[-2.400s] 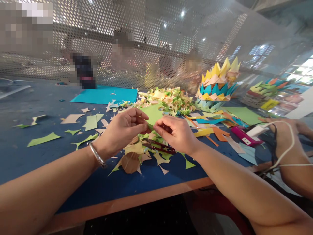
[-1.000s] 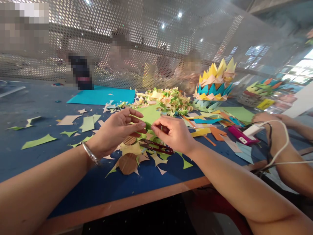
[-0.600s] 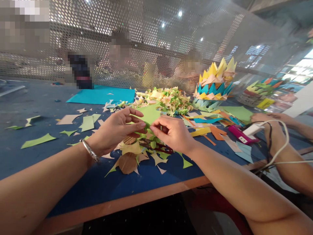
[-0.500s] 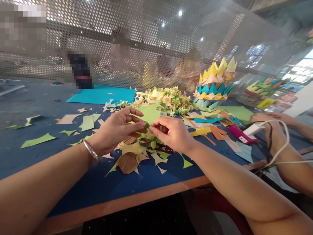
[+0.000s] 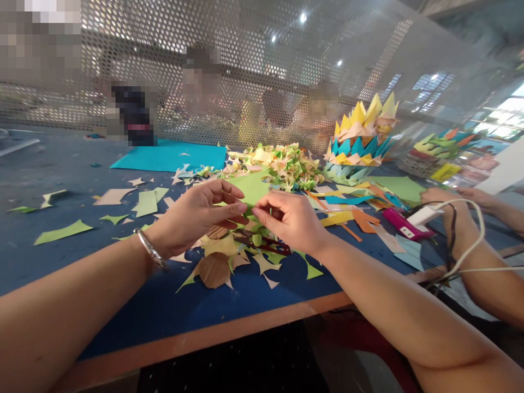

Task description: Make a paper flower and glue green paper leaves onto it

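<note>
My left hand [image 5: 208, 213], with a silver bangle [image 5: 150, 248] at the wrist, is closed, its thumb and fingers meeting at a small item I cannot make out. Close beside it, my right hand [image 5: 289, 221] is pinched, fingertips almost touching the left ones; whatever it holds is too small to name. Behind the fingertips lies a light green paper sheet [image 5: 251, 188]. Below the hands, paper scraps [image 5: 264, 264], a round wooden piece [image 5: 214, 270] and a dark red tool [image 5: 278, 247], partly covered, rest on the blue table [image 5: 172, 305].
A heap of small folded paper pieces [image 5: 282, 164] stands behind my hands, with a turquoise sheet [image 5: 172, 155] to its left. At right are a layered paper model [image 5: 360, 142], paper strips [image 5: 338, 218], a magenta power strip [image 5: 405, 225] with cables, and another person's arms [image 5: 478, 256].
My right hand has shifted very slightly to the right. Both hands keep nearly the same pose, and the view has moved a little.
</note>
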A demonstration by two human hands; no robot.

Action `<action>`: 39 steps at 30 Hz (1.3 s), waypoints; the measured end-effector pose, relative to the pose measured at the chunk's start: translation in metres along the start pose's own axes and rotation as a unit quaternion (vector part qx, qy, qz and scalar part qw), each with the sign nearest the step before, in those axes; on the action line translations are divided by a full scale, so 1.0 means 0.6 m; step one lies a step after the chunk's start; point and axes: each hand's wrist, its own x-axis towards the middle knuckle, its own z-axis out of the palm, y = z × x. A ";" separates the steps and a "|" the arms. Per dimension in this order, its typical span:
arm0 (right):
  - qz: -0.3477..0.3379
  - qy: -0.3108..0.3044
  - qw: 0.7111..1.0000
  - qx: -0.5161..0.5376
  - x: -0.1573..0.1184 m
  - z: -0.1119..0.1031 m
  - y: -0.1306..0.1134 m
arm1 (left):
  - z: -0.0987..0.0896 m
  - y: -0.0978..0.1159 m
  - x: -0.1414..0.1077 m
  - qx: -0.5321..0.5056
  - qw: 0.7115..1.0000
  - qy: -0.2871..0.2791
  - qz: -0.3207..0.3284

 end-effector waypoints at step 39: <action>0.003 -0.225 0.965 -0.132 -0.007 -0.029 -0.008 | -0.025 -0.001 0.015 0.008 0.998 0.044 -0.032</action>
